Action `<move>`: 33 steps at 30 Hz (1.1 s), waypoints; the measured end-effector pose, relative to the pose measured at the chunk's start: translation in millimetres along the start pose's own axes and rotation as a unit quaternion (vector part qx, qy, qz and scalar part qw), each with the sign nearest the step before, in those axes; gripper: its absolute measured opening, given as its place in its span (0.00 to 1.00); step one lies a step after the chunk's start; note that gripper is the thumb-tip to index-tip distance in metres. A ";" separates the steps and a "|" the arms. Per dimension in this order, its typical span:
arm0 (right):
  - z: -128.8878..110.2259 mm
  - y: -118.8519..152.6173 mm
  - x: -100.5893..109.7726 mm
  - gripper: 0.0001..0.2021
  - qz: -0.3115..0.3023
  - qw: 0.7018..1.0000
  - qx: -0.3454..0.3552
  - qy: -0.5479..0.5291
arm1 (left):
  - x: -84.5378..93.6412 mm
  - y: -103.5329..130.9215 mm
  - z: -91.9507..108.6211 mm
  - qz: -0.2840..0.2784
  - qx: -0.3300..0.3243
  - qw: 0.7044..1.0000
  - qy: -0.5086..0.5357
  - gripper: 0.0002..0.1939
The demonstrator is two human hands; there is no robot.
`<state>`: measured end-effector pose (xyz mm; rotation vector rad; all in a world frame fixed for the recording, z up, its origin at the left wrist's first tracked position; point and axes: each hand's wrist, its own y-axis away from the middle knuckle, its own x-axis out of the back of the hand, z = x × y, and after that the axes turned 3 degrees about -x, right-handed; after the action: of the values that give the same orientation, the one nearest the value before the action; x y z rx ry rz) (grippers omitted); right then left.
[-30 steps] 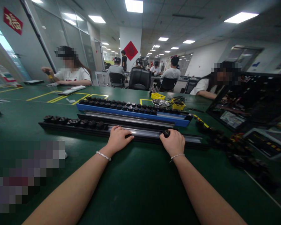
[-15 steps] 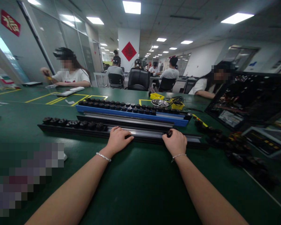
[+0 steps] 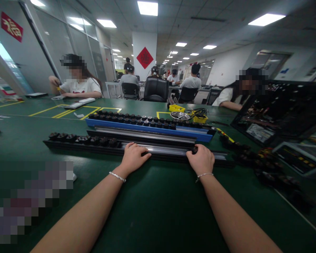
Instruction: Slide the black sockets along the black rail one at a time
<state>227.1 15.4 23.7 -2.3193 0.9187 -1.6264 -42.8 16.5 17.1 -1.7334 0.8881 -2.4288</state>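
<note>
A long black power-track rail (image 3: 163,150) with a silver channel lies across the bench in front of me. Several black socket modules (image 3: 84,140) sit in a row at its left end. My left hand (image 3: 133,158) is wrapped over the rail's middle, fingers over the far edge and thumb along the near side. Farther right, my right hand (image 3: 202,158) pinches a single dark round socket module (image 3: 194,150) at the rail's channel. The fingers partly cover that module, so I cannot tell how it is seated.
Behind lie a second black rail (image 3: 144,134) and a blue rail (image 3: 147,129) filled with modules. Loose black modules (image 3: 274,175) are heaped at right, beside an open computer case (image 3: 281,109). Yellow bins (image 3: 177,108) and a metal dish (image 3: 179,115) stand beyond. Co-workers sit across the bench.
My right hand has shifted slightly right along the rail with the dark module in its fingers. My left hand keeps its hold on the rail.
</note>
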 end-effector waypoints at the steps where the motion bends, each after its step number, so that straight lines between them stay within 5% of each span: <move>1: 0.3 -0.1 0.0 0.20 -0.001 1.000 -0.001 0.002 | -0.2 0.0 -0.2 0.000 -0.001 1.000 0.000 0.13; 33: 9.7 -6.7 5.9 0.21 -0.009 0.999 -0.037 0.005 | 2.3 0.2 1.0 -0.013 0.000 1.000 -0.002 0.14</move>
<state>239.7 15.3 27.6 -2.3762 0.9791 -1.6384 -42.9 15.1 19.2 -1.7601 0.8707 -2.4404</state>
